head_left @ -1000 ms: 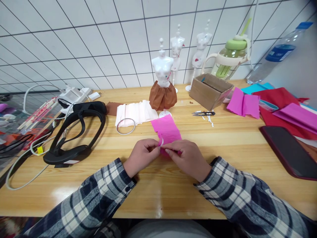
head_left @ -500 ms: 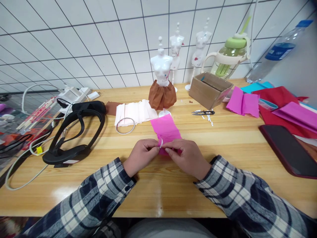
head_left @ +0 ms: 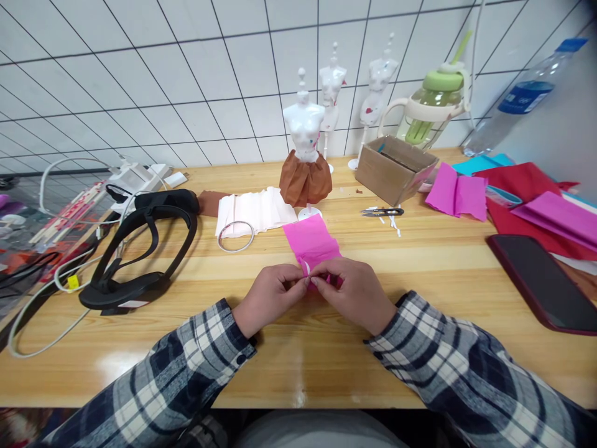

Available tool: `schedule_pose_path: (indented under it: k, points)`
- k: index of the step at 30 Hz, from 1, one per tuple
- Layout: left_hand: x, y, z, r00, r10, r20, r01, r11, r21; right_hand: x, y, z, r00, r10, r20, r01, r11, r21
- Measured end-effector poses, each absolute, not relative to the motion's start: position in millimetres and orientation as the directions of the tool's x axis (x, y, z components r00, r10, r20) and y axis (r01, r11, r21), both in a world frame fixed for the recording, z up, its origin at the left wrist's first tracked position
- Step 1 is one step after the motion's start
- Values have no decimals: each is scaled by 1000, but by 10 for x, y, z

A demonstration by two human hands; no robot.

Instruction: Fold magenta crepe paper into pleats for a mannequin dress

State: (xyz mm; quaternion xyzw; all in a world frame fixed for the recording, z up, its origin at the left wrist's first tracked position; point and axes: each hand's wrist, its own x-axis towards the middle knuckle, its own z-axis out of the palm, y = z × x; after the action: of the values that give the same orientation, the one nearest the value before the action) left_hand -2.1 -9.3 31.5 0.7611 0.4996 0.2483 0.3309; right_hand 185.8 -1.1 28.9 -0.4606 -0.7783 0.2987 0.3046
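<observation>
Pink sheet (head_left: 311, 238): laid on the table (head_left: 298, 354) in front of the mannequin, its near part gathered up between the two hands
Left hand (head_left: 272, 294): held low over the table, fingers (head_left: 299, 285) narrowed, the pink sheet pinched between thumb and forefinger
Right hand (head_left: 357, 291): held opposite, its thumb and forefinger likewise closed on the pink sheet, the tips of both hands nearly met
White strip (head_left: 306, 267): seen curved against the pink sheet, right at the fingertips; by which hand it is gripped cannot be told
Mannequin (head_left: 303, 124): stood upright beyond the pink sheet, dressed in a brown skirt (head_left: 305, 180), with two more white figures (head_left: 372, 102) placed behind it
White cloth (head_left: 263, 210): spread left of the mannequin, its near edge partly overlapped by a ring (head_left: 236, 236)
Snips (head_left: 382, 212): laid right of the pink sheet, white scraps (head_left: 396, 227) scattered just beside them
Box (head_left: 396, 169): set behind the snips, its top left open
Black headband (head_left: 140, 249): rested at the left, well apart from the hands
Phone (head_left: 543, 283): laid at the right, near the red cloth (head_left: 527, 177), its screen dark
</observation>
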Motion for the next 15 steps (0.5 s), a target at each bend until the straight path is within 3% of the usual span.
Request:
schedule_pose_path:
  k: [9,15]
  points:
    - [-8,-86,347,385,922,43,589,-281,758,1849,-7,274,-390,902,187,539,388,-748]
    - [-12,-81,333,367,929,46,561,-261,786,1862,-16,298,-403,873,274,578,475,-663]
